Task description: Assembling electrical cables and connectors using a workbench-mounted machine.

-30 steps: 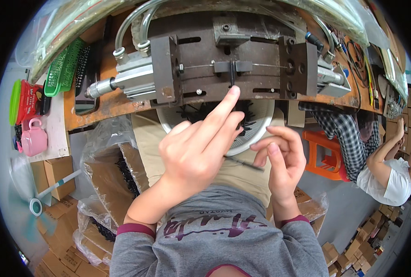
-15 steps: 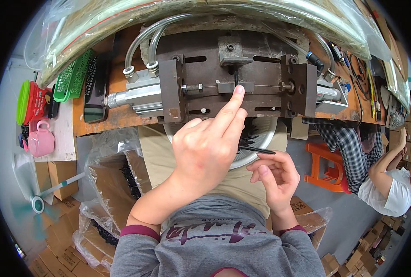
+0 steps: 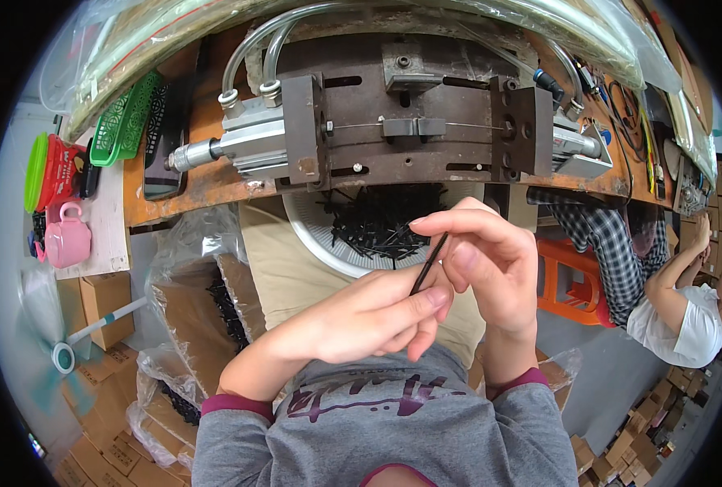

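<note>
A thin black rod (image 3: 431, 263) stands at a slant between my two hands, in front of my chest. My left hand (image 3: 369, 316) has its thumb and fingers closed about the lower end. My right hand (image 3: 495, 264) is curled around the upper part, its index finger over the tip and its thumb close beside the rod; the exact contact is partly hidden. Just beyond them, a white round basket (image 3: 312, 243) holds many black rods (image 3: 385, 219). Past the basket sits a dark metal fixture (image 3: 409, 158) with two small grey blocks (image 3: 413, 127) at its middle.
Silver cylinders (image 3: 251, 150) with clear hoses flank the fixture on a wooden bench (image 3: 206, 191). At left are a green basket (image 3: 125, 118) and a pink cup (image 3: 68, 239). Plastic-lined cartons (image 3: 190, 325) stand below. An orange stool (image 3: 572, 280) and another person (image 3: 677, 325) are at right.
My left hand has drawn back from the fixture to my right hand. The black rod under its fingertip there is gone from the blocks. The rod at my right hand has tilted upward.
</note>
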{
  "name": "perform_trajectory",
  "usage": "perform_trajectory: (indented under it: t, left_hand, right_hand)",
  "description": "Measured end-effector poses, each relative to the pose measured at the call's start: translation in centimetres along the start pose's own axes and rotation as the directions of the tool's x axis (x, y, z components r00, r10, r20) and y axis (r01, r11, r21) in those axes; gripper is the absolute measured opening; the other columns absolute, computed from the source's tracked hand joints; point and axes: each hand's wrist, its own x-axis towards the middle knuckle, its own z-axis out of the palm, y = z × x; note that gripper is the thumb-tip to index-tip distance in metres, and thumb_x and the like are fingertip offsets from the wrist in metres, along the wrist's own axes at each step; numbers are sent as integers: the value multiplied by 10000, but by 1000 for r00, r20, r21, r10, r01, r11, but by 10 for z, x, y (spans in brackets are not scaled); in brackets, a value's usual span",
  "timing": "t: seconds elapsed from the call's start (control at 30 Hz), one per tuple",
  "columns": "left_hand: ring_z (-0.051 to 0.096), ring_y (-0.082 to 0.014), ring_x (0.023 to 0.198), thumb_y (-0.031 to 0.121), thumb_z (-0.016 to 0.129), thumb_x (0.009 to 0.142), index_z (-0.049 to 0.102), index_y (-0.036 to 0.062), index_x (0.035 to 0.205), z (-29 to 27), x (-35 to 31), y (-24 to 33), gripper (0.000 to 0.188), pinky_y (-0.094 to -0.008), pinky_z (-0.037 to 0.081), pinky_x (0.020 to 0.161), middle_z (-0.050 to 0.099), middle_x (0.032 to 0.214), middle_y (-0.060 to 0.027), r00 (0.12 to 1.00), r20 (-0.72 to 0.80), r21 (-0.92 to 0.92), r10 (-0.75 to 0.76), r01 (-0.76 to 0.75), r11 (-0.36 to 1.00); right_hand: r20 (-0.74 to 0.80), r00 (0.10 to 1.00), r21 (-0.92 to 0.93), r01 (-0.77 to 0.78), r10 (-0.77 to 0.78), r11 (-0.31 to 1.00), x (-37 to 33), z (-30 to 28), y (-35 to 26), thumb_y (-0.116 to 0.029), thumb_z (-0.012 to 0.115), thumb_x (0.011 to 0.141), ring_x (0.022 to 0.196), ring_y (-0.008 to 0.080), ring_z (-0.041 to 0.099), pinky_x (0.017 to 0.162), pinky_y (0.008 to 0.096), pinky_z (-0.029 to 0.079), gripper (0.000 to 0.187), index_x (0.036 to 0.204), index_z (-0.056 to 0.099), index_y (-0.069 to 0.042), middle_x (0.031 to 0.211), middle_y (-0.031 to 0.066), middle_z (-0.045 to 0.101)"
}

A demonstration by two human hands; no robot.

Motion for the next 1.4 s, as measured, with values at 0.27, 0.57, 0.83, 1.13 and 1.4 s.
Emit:
perform_trajectory:
  t: [0.27, 0.57, 0.83, 1.13, 1.4]
  left_hand:
    - [392, -32, 439, 292, 393, 1141, 522, 61, 1022, 2, -5, -8, 290, -190, 318, 435, 643, 743, -109, 999, 32, -226, 28, -20, 974]
    - [669, -190, 958, 256, 496, 1095, 563, 3, 1310, 1, -15, -56, 339, -337, 538, 883, 695, 1183, -138, 746, -495, 604, 445, -73, 794]
    - [687, -335, 1002, 183, 721, 948, 501, 15, 1439, -25, -17, -143, 564, -440, 539, 921, 652, 1272, -225, 779, -521, 826, 348, 359, 434]
    - [699, -345, 1008, 97, 733, 911, 521, 24, 1443, -19, 1, -160, 577, -441, 544, 899, 680, 1179, -210, 896, -376, 892, 234, 283, 351]
    - [701, -315, 982, 108, 742, 908, 556, 27, 1416, -19, 12, -154, 547, -412, 545, 878, 700, 1114, -174, 927, -327, 912, 184, 258, 318]
  right_hand:
    - [-41, 993, -69, -116, 114, 991, -3, -8, 3, -3, 652, 974, 491, 28, 455, 437, 197, 304, 117, 1005, 738, 71, 847, 103, 684]
    - [-278, 952, -116, -162, 125, 980, -17, -29, 58, -64, 697, 980, 540, 32, 528, 486, 189, 383, 107, 1012, 753, 21, 785, 60, 712]
    - [-18, 985, -891, 61, -170, 449, -88, -26, 169, -194, 744, 890, 931, 311, 683, 797, 406, 574, 365, 1212, 664, -41, 1008, 132, 684]
    - [273, 961, -820, 255, -42, 512, -100, -16, 210, -152, 638, 864, 940, 331, 725, 792, 451, 586, 157, 942, 717, -41, 942, 161, 737]
    - [205, 971, -842, 111, 122, 529, -100, -24, 229, -129, 654, 817, 839, 346, 738, 731, 463, 589, 125, 852, 737, -43, 850, 165, 744]
